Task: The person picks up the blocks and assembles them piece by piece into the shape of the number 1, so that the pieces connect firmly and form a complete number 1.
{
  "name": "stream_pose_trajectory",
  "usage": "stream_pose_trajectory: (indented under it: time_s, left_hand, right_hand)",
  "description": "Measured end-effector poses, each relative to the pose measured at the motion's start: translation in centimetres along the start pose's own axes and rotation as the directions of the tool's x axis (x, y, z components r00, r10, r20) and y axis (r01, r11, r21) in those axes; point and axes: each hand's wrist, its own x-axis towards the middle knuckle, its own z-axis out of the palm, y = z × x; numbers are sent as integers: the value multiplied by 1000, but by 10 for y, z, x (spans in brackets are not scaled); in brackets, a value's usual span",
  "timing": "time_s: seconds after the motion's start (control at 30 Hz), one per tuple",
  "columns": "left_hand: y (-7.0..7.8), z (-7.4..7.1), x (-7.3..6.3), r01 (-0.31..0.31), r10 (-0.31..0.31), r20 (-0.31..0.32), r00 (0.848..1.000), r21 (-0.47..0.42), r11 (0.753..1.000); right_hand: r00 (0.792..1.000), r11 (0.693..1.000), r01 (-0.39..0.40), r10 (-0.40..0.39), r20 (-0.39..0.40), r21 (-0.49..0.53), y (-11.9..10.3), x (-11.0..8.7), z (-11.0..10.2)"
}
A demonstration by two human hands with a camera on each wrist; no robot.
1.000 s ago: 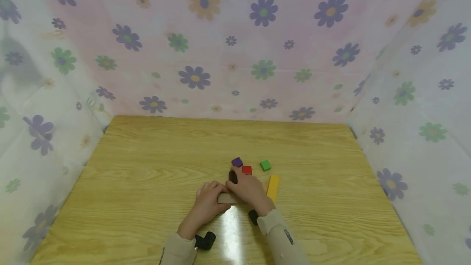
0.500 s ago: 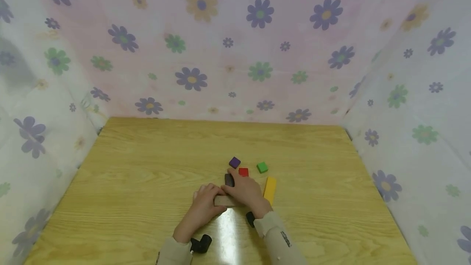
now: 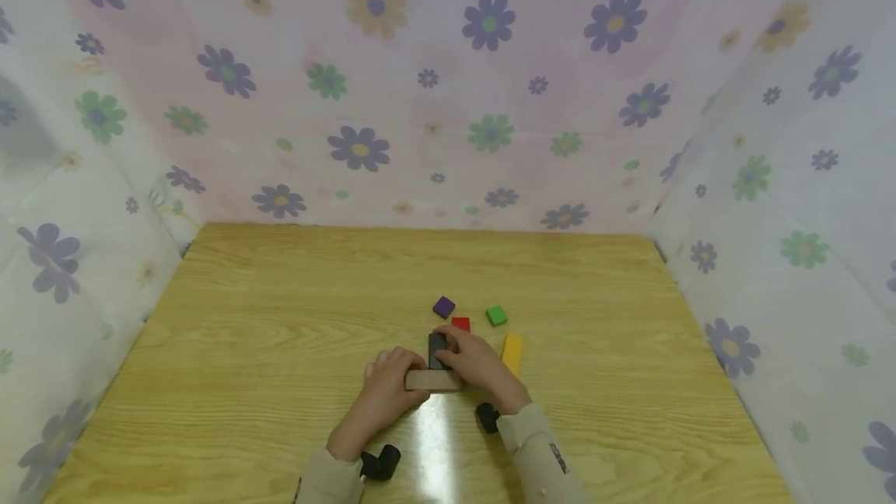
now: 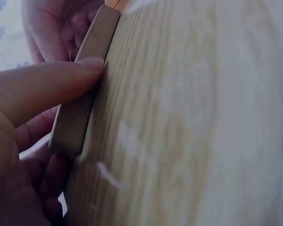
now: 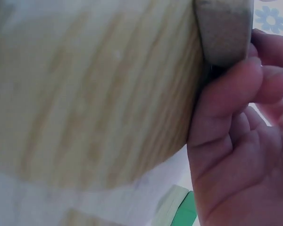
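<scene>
Tan wooden rectangular bar (image 3: 433,381) lies crosswise near the middle of the wood-grain table (image 3: 280,294), between both hands. Left hand (image 3: 380,389) clamped on its left end: thumb flat on the near face, other fingers behind. Right hand (image 3: 484,368) at the far side of the bar's right half, thumb and forefinger bent and gripping the right side of a dark grey rectangular block (image 3: 437,351). That block lies lengthwise away from the person, near end seemingly against the bar's far face; contact too small to confirm. How hard the right fingertips press: cannot tell.

Handling, judged by looks: both pieces stiff, light, not fragile, safe to squeeze. Bar looks matt, so decent friction; slides rather than bends if nudged. Dark grey block looks smoother, maybe slightly slippery. Best hold on bar: thumb and fingers across its long faces, near an end, leaving the middle free. Best hold on block: pinch across its long sides, away from the end facing the bar.

Beyond: purple square block (image 3: 444,307), red square block (image 3: 460,323), green square block (image 3: 496,316). Yellow rectangular bar (image 3: 512,353) just beside right hand; keep wrist off it.
</scene>
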Motion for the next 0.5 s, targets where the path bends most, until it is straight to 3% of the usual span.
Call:
stream_pose_trajectory:
  time_s: [0.2,0.5]
  left_hand:
    - [9,5,0,59,-56,-38,998,94,994]
    - [9,3,-1,59,-58,-30,998,29,998]
  right_hand:
    - [1000,1000,-2,2,-1,16,0,1,1]
    - [1000,1000,-14,14,-13,-3,5,1,3]
